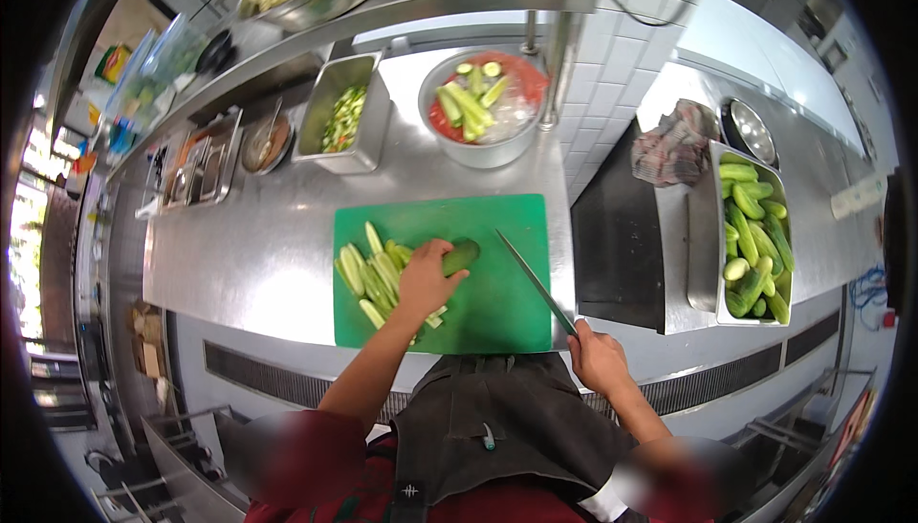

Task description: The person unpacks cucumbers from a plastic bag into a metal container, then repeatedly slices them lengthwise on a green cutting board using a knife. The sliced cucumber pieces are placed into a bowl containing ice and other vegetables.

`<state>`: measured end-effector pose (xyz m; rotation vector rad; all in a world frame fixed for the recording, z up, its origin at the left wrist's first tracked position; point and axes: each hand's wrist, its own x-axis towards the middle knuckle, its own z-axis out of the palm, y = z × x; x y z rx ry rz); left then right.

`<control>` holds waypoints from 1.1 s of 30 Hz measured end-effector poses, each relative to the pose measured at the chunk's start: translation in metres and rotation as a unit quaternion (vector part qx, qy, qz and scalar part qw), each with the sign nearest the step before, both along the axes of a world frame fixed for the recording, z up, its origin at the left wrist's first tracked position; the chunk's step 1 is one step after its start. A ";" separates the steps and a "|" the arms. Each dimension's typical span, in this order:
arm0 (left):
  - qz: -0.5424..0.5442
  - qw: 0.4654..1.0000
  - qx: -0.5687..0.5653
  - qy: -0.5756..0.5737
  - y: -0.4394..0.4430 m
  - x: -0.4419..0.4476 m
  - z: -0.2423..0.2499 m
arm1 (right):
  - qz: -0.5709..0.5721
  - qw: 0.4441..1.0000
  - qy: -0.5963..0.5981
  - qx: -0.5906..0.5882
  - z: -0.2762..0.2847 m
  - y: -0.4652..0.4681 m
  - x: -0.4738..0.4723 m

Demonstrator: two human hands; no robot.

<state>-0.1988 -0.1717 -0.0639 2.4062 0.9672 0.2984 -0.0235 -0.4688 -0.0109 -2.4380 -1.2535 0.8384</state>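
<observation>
A green cutting board [495,322] lies on the steel counter before me. Over its middle, my left hand [429,275] has its fingers around one end of a dark green cucumber [461,256]. Cut lengths of cucumber [369,275] lie to the left of that hand, some partly hidden beneath it. At the board's lower right corner my right hand [599,358] grips the handle of a kitchen knife [534,279]. The blade slants up and left across the board's right side, apart from the cucumber.
Behind the board stand a deep steel pan [376,136] of chopped vegetables and a round metal pot [488,156] with cucumber pieces and plastic. To the right, a steel pan [703,265] holds several whole cucumbers, near a crumpled cloth [678,143]. A steel shelf [459,1] overhangs the counter's back.
</observation>
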 end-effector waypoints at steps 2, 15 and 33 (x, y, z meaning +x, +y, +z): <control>0.003 1.000 0.014 -0.002 -0.008 -0.007 -0.006 | 0.027 0.999 -0.007 -0.019 0.006 0.015 -0.009; -0.023 0.999 0.044 -0.006 -0.002 -0.014 -0.015 | 0.080 0.994 0.013 -0.077 -0.015 0.048 -0.032; -0.124 0.960 -0.051 0.246 0.033 0.086 0.010 | 0.053 0.994 -0.039 -0.091 -0.035 0.036 -0.036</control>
